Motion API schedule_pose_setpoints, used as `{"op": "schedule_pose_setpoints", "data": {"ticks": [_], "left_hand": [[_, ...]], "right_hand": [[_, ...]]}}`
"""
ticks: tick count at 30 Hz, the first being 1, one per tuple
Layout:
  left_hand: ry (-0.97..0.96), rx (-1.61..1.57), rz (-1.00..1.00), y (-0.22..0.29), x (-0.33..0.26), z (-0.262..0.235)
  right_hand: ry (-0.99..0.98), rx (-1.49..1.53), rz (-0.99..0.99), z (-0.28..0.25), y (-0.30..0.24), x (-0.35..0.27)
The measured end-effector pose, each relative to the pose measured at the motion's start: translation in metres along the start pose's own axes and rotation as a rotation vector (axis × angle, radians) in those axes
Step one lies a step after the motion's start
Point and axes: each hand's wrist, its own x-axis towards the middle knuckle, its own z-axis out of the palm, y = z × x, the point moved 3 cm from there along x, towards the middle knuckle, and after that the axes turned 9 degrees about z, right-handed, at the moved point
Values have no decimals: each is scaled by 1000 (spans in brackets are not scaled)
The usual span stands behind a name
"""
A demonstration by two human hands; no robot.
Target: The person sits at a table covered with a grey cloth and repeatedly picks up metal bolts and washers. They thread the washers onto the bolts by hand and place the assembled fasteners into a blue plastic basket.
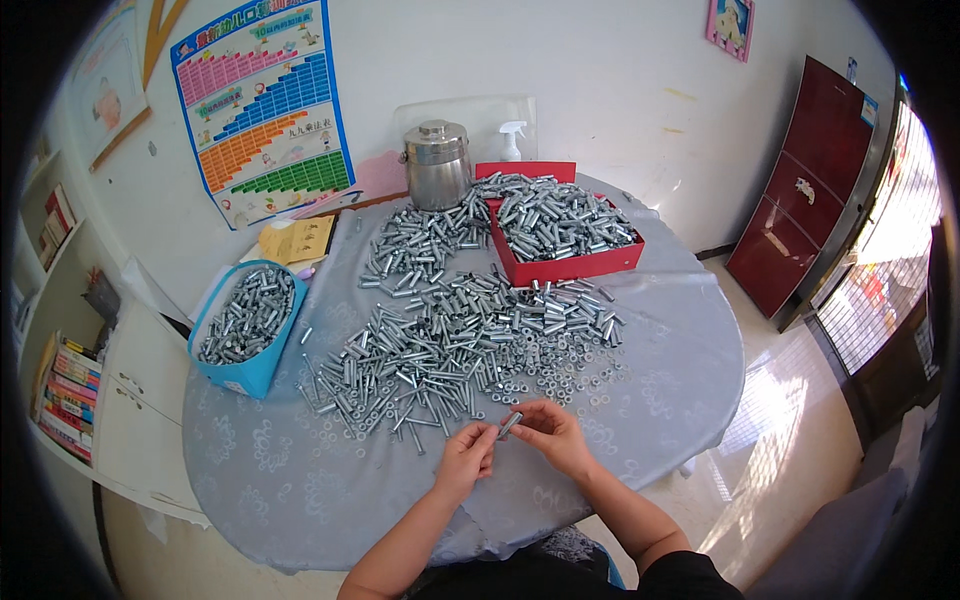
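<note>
Between my two hands, just above the near side of the table, is a shiny metal expansion bolt [511, 424], tilted up to the right. My right hand [553, 438] pinches it between thumb and fingers. My left hand [466, 459] is closed, its fingertips at the lower end of the same bolt. Right beyond the hands spreads a heap of loose bolts [425, 375], with metal sleeves [520, 310] towards its far side. Small nuts and washers [570, 370] lie scattered on the heap's right.
A blue basin [245, 378] full of metal pieces stands at the left. At the back, a red box [590, 264] is heaped with them. Behind are a steel canister [438, 165], a white spray bottle [511, 142] and a yellow packet [298, 240]. A grey cloth [660, 400] covers the table.
</note>
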Motion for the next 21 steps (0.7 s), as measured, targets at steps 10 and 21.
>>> {"op": "schedule_pose_setpoints", "data": {"ticks": [10, 21], "left_hand": [[2, -14, -105, 8, -3, 9], [41, -2, -4, 3, -2, 10]], "right_hand": [[-40, -108, 59, 2, 5, -4], [106, -646, -204, 2, -19, -14]]}}
